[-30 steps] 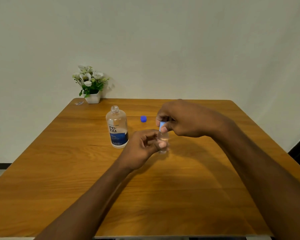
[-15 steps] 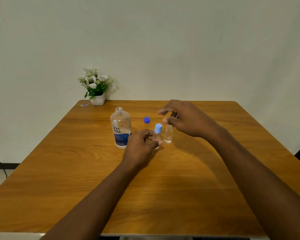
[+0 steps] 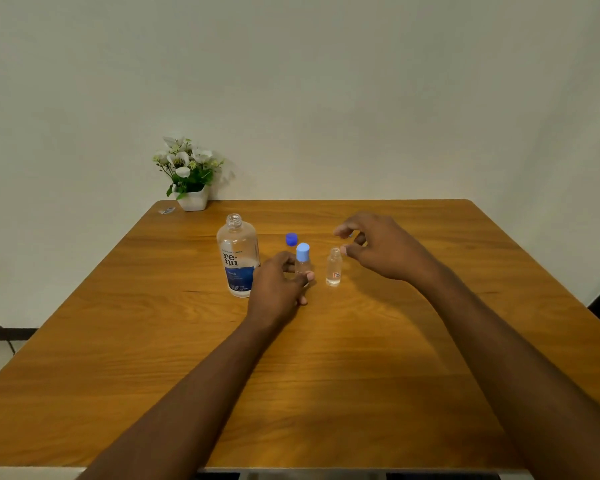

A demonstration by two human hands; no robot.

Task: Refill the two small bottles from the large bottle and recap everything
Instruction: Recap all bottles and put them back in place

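The large clear bottle (image 3: 238, 258) with a blue "renu" label stands uncapped left of centre on the table. Its dark blue cap (image 3: 291, 239) lies just behind and to its right. My left hand (image 3: 279, 287) grips the lower part of a small clear bottle (image 3: 303, 259) with a light blue cap, which stands on the table. A second small bottle (image 3: 333, 267) stands uncapped just to the right, with clear liquid in it. My right hand (image 3: 381, 249) hovers beside its mouth, fingers curled and apart. A bluish speck shows between those fingers, too small to identify.
A white pot of white flowers (image 3: 189, 174) stands at the table's (image 3: 326, 375) far left corner, with a small scrap (image 3: 166, 210) beside it. A plain wall rises behind the table. The table's near edge runs along the bottom of the view.
My right hand has come off the light blue cap and moved right, past the uncapped small bottle. The capped bottle has been lowered onto the table, still in my left hand.
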